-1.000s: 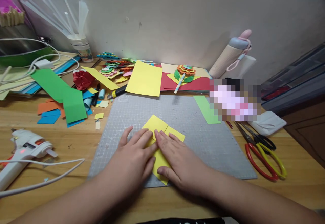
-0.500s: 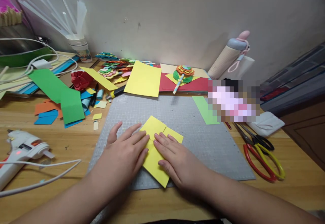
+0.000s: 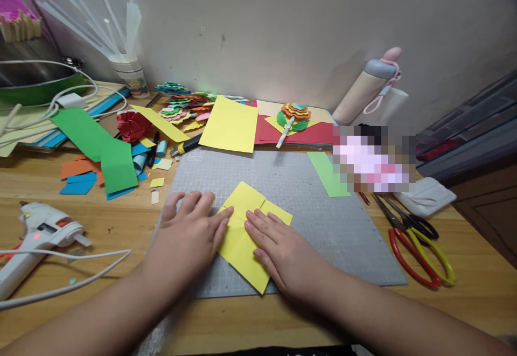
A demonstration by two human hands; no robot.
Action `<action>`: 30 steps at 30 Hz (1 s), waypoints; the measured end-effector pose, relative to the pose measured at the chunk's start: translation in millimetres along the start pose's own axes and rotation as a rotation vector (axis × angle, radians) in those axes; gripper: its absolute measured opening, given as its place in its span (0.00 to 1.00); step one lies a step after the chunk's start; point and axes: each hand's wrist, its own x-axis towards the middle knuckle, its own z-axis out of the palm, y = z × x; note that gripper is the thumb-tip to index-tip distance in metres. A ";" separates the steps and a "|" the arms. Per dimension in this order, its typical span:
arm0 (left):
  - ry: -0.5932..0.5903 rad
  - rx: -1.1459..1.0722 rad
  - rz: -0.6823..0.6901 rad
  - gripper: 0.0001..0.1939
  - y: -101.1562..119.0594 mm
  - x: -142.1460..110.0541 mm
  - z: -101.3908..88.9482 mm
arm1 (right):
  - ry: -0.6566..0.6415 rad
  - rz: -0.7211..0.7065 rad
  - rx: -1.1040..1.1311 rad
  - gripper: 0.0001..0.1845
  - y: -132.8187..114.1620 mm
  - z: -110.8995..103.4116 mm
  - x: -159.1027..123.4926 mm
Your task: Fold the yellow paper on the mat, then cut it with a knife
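A folded yellow paper (image 3: 242, 243) with crease lines and a slit lies at a slant on the grey cutting mat (image 3: 331, 237). My right hand (image 3: 283, 248) rests flat on its right part, fingers stretched out and holding nothing. From the other side my left hand (image 3: 188, 232) touches the paper's left edge with the extended index finger, thumb close by. The other fingers of that hand are bent and raised off the sheet. Parts of the paper under both hands are hidden.
Scissors (image 3: 420, 259) with red and yellow handles lie at right, a glue gun (image 3: 46, 237) with a white cord at left. Behind the mat are a yellow sheet (image 3: 230, 124), a paper flower (image 3: 293, 119) and a utility knife (image 3: 188, 145). Green paper (image 3: 117, 165) lies among scraps.
My left hand has drawn back a little to the left; its outer fingers have curled and lifted, leaving the index finger on the paper. My right hand has stayed in place.
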 end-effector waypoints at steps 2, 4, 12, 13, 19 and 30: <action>-0.021 -0.004 -0.004 0.17 -6.1 1.6 -0.7 | -0.005 0.005 -0.007 0.26 -0.2 -0.8 -0.2; -0.034 -0.017 -0.006 0.17 -9.6 1.9 0.0 | -0.012 0.009 -0.004 0.26 -0.3 -3.5 0.3; -0.010 -0.118 -0.054 0.17 -9.5 1.2 2.3 | 0.022 0.079 0.044 0.21 7.3 -18.3 3.8; -0.014 -0.140 -0.061 0.17 -10.5 1.5 2.6 | 0.027 0.085 0.046 0.21 8.9 -19.2 3.7; -0.037 -0.198 -0.108 0.18 -18.4 3.5 7.3 | 0.018 0.086 0.065 0.20 15.3 -22.4 3.2; 0.091 -0.117 0.138 0.14 31.9 0.3 9.4 | 0.006 0.045 0.033 0.21 12.3 -17.7 2.0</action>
